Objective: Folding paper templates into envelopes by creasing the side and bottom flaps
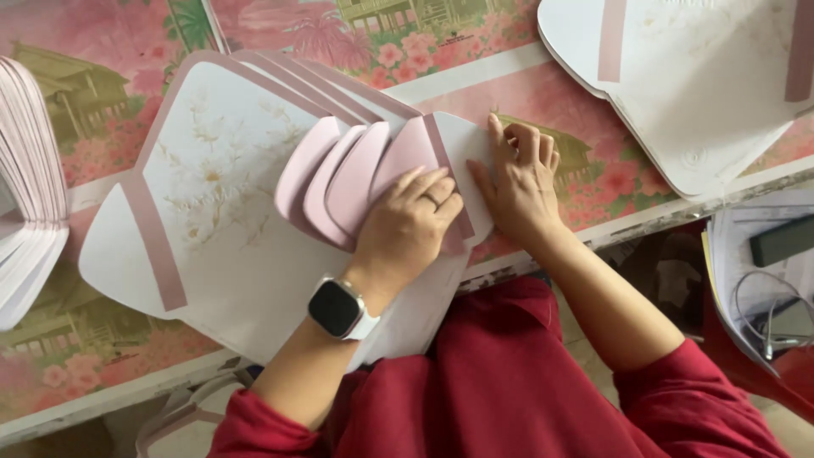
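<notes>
The left hand (pixel 407 222) covers the near ends of the folded pink flaps (pixel 339 174) — how they lie beneath the palm cannot be told. The white card stack (pixel 25 178) at far left is cut by the edge, as is the pile of unfolded envelopes (pixel 695 93) at top right. Right of the table, a dark device (pixel 782 240) and grey cable (pixel 763 314) run out of view — their kind is unclear.

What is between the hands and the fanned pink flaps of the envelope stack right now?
Nothing visible. The left hand already presses flat on the folded pink flaps, and the right hand rests directly on the white flap edge beside them. The stack of envelope sheets lies uncovered on the floral table.
</notes>
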